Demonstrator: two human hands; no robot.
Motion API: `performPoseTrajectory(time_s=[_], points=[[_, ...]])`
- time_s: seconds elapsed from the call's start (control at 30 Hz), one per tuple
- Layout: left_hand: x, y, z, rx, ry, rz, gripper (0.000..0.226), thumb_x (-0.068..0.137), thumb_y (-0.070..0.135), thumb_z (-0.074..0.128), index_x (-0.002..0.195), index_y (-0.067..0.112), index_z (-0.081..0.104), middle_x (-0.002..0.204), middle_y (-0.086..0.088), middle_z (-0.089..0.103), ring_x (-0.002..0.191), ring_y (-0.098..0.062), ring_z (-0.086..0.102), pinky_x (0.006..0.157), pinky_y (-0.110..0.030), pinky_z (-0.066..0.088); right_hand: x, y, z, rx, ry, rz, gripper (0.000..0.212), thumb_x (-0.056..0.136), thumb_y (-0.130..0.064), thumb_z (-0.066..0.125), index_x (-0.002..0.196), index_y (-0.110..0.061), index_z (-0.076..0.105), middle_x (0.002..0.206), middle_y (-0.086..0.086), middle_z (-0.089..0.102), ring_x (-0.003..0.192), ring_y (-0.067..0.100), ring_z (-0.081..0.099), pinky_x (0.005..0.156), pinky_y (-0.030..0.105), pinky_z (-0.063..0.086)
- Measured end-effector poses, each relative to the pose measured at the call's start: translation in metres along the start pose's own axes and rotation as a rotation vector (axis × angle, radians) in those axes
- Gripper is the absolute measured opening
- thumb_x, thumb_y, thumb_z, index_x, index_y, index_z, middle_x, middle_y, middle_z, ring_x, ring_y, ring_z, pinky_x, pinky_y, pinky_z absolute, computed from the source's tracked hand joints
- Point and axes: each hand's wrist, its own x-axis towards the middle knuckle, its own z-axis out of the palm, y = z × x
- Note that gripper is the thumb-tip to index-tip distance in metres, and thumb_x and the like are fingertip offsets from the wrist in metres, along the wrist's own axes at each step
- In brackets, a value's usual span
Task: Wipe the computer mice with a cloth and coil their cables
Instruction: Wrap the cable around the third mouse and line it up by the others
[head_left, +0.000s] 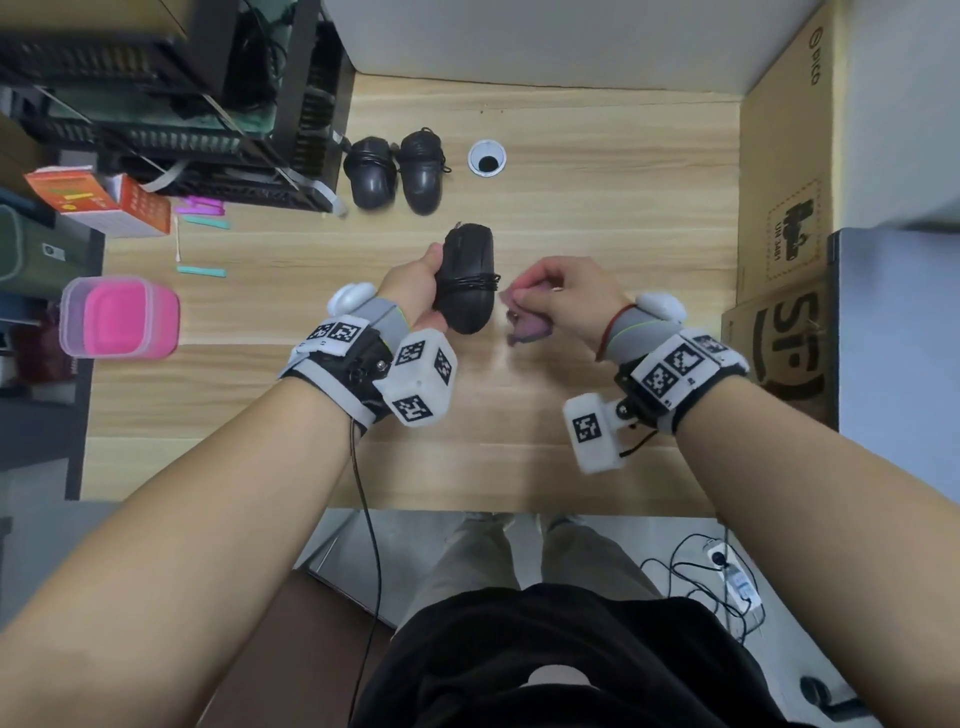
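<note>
Left hand (415, 291) in the centre of the frame, fingers curled round a black mouse (467, 280) and gripping it from the left side, nose pointing to the top of the frame, its cable wound in tight turns across the middle of the body. Just to the right, the right hand (566, 296) is bunched up, pinching a purple cloth (524, 325) that hangs crumpled below the fingers, close beside the mouse but not on it. Both forearms reach in from the bottom corners, each wrist strapped with a marker-covered band. Above the held mouse, two more black mice (397, 174) lie side by side on the wooden desk (597, 208), cables wrapped round them, next to a white cable grommet (487, 159). Upper left, a black rack (197, 93); below it an orange box (98, 202) and a pink container (122, 317) at the left edge. Cardboard boxes (784, 218) stand along the right side
</note>
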Motion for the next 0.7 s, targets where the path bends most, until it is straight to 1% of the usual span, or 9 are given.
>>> performPoseTrajectory(time_s=[0.13,0.23,0.3,0.37,0.43,0.5,0.53,0.63,0.7], points=[[0.005,0.005,0.010,0.027,0.009,0.010,0.034,0.105,0.031,0.043,0.095,0.003,0.059,0.079,-0.014,0.074,0.064,-0.028,0.072,0.057,-0.039,0.058,0.007,-0.011,0.023,0.326,-0.020,0.050,0.017,0.088,0.003,0.063,0.085,-0.013,0.061,0.064,-0.002,0.062,0.065,0.016,0.061,0.070,0.035,0.055],[0.015,0.023,0.011,0.036,0.055,0.028,0.031,0.104,0.032,0.047,0.097,0.005,0.061,0.088,-0.012,0.072,0.077,-0.029,0.071,0.081,-0.052,0.057,0.009,-0.009,0.017,0.480,-0.123,0.071,0.018,0.086,0.005,0.065,0.090,-0.011,0.058,0.068,0.002,0.065,0.063,0.017,0.065,0.062,0.030,0.057],[0.024,0.032,0.012,0.101,0.077,0.064,0.030,0.102,0.033,0.050,0.098,0.005,0.062,0.094,-0.009,0.071,0.088,-0.029,0.069,0.088,-0.050,0.055,0.012,-0.003,0.006,0.444,-0.169,0.082,0.022,0.084,0.003,0.068,0.094,-0.012,0.056,0.074,0.006,0.065,0.063,0.016,0.066,0.059,0.028,0.056],[0.033,0.037,0.013,0.190,0.070,0.091,0.029,0.102,0.034,0.051,0.094,0.008,0.063,0.096,-0.008,0.070,0.096,-0.030,0.068,0.089,-0.047,0.056,0.019,0.005,-0.005,0.268,-0.146,0.125,0.024,0.083,-0.001,0.071,0.095,-0.014,0.055,0.074,0.003,0.063,0.063,0.013,0.064,0.060,0.029,0.055],[0.039,0.039,0.012,0.369,0.069,0.126,0.033,0.103,0.037,0.047,0.095,0.010,0.064,0.102,-0.010,0.071,0.100,-0.030,0.066,0.095,-0.045,0.053,0.025,0.017,-0.012,-0.126,-0.129,0.205,0.023,0.081,-0.013,0.074,0.096,-0.018,0.057,0.079,-0.002,0.065,0.068,0.012,0.062,0.066,0.030,0.052],[0.046,0.038,0.012,0.535,0.061,0.164,0.041,0.103,0.041,0.043,0.113,0.008,0.064,0.118,-0.016,0.067,0.104,-0.027,0.063,0.101,-0.048,0.050,0.032,0.023,-0.016,-0.433,-0.118,0.253,0.026,0.079,-0.030,0.074,0.099,-0.023,0.058,0.097,-0.003,0.065,0.079,0.012,0.060,0.071,0.026,0.047],[0.049,0.038,0.012,0.559,0.058,0.175,0.044,0.103,0.042,0.043,0.120,0.007,0.063,0.122,-0.016,0.066,0.106,-0.027,0.063,0.102,-0.049,0.049,0.038,0.021,-0.016,-0.438,-0.099,0.245,0.032,0.078,-0.039,0.074,0.101,-0.025,0.057,0.103,-0.005,0.063,0.085,0.012,0.059,0.073,0.026,0.045],[0.059,0.043,0.020,0.531,0.063,0.184,0.043,0.102,0.040,0.045,0.126,0.010,0.064,0.120,-0.009,0.068,0.114,-0.031,0.063,0.103,-0.047,0.048,0.060,-0.005,-0.010,-0.075,-0.108,0.204,0.053,0.077,-0.056,0.072,0.118,-0.026,0.055,0.111,-0.007,0.061,0.094,0.012,0.064,0.075,0.028,0.052],[0.061,0.044,0.028,0.533,0.026,0.220,0.039,0.102,0.038,0.047,0.124,0.011,0.064,0.117,-0.008,0.069,0.112,-0.030,0.065,0.102,-0.046,0.050,0.072,-0.022,-0.004,0.092,-0.148,0.191,0.061,0.077,-0.055,0.073,0.125,-0.026,0.050,0.109,-0.004,0.066,0.093,0.017,0.069,0.075,0.036,0.060]])
